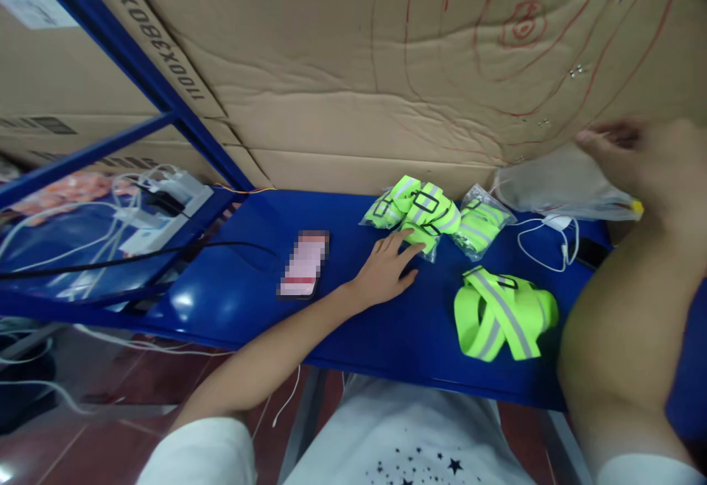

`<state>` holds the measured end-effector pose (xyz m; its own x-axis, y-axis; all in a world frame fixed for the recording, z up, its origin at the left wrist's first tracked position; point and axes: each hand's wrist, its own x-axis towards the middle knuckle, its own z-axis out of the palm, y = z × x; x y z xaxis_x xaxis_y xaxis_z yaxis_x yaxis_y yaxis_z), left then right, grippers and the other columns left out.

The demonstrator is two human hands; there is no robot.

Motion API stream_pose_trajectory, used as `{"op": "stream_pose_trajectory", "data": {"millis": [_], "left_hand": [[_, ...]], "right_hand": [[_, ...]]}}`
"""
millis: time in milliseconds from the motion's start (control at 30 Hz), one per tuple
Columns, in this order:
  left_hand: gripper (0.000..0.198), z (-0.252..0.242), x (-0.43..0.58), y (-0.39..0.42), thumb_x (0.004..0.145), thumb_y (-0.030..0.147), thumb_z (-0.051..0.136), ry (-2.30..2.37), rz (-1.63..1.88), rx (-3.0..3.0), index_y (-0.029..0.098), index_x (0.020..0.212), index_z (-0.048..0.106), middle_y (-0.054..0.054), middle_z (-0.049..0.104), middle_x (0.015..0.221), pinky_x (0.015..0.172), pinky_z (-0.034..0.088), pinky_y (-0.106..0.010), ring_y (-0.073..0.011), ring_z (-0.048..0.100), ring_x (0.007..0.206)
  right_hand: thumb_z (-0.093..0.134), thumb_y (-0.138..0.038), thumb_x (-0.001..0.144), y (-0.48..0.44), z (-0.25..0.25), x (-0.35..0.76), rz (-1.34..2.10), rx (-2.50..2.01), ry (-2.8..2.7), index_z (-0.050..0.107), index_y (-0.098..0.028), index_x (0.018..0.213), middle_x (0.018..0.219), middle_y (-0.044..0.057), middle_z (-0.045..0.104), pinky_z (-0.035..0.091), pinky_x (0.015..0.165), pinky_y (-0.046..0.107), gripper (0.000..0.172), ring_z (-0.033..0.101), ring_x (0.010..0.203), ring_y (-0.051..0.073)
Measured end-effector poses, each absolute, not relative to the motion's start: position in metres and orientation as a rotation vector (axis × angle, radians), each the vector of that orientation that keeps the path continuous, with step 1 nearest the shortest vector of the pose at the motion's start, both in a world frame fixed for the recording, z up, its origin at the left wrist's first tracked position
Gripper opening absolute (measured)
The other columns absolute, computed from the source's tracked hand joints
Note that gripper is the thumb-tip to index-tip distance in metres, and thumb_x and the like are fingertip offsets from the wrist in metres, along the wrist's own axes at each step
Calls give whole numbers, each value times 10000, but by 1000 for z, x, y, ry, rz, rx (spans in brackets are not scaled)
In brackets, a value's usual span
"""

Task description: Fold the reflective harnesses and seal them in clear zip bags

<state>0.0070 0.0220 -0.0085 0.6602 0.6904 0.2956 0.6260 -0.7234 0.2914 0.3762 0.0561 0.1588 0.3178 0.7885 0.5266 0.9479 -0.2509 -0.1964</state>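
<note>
Take the loose reflective strap [497,316] as the landmark: lying in a rough coil with crossing bands on the blue worktop [398,341], outside any visible bag, black buckle toward the far side. Locate the bagged reflective straps [434,209] beyond and to the left of the landmark, grouped close together near the foot of the cardboard panel [331,124].

Note the left hand [387,268] to the left of the landmark: palm down, fingers loosely spread, gripping nothing visible, tips at the near edge of the middle packet. Cannot tell contact from a slight gap. Note the right hand [624,146] raised beyond and to the right of the landmark: blurred, fingers curled just above a clear zip bag [563,183]. Cannot tell the finger opening, nor any hold on the bag.

Judge the step in hand as handling strap packets on one side and reaching at the bag on the other. For the next move, likely to call for: a secure pinch on the bag edge, clearance over the white charging cable [564,253], and gathering both bands before any lift of the loose strap
</note>
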Motion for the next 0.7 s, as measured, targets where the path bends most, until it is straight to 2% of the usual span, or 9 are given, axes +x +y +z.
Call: {"op": "stream_pose_trajectory", "data": {"millis": [100,200,267,333,400,433,500,600,700], "left_hand": [[502,-8,8,21,966,295,557,1095,614,2720,210,1460,516,-198,370,1589,1124,379,-527,-371,380,1460],[532,-9,9,21,967,310,569,1175,651,2739,222,1486,486,-188,362,1594,1131,362,-513,-363,377,1459],[579,-10,10,23,969,341,583,1256,630,2784,225,1518,442,-187,350,1601,1125,367,-496,-360,384,1450],[612,-11,9,25,977,362,583,1302,584,2832,223,1544,401,-182,394,1575,1091,401,-459,-345,425,1417],[569,-11,9,26,1002,315,540,1317,518,2883,213,1543,397,-171,509,1474,1009,448,-421,-314,530,1307],[532,-10,9,26,1014,266,504,1318,476,2920,199,1533,409,-167,564,1401,957,465,-407,-295,587,1219],[486,-10,10,26,1019,175,445,1317,402,2994,157,1504,438,-164,630,1267,863,475,-391,-266,649,1050],[426,-9,13,24,1015,135,432,1308,422,3036,109,1436,492,-155,651,1166,808,467,-379,-263,659,974],[312,-10,17,27,1023,113,413,1283,523,3026,125,1279,590,-129,656,1116,828,456,-363,-256,652,992]], "right_hand": [[777,-421,862,53,166,346,-376,-2091,-1737,742,-239,1228,1171,159,752,501,887,475,410,689,1124,357],[651,-410,962,31,171,301,-427,-1694,-2026,695,-178,1277,1240,190,719,492,970,471,394,660,1187,350],[558,-429,1012,1,167,260,-317,-1341,-2253,659,-174,1292,1250,150,718,501,981,439,392,677,1157,310],[532,-414,1029,-38,150,218,-113,-968,-2471,658,-246,1233,1190,55,738,524,917,369,293,706,1059,235],[534,-369,1015,-80,119,188,28,-806,-2733,673,-239,984,900,28,736,494,657,342,193,694,746,210],[555,-334,993,-97,101,181,54,-804,-2839,644,-237,870,740,9,692,409,535,340,180,632,572,198],[633,-277,924,-118,64,184,122,-908,-2999,627,-228,823,630,2,655,290,481,332,113,592,477,192],[564,-288,988,-109,31,219,410,-1160,-3020,630,-231,903,704,6,712,304,530,305,122,676,584,193],[420,-377,1068,-67,24,260,457,-1480,-2842,610,-220,858,685,10,699,359,577,286,324,688,626,180]]}}
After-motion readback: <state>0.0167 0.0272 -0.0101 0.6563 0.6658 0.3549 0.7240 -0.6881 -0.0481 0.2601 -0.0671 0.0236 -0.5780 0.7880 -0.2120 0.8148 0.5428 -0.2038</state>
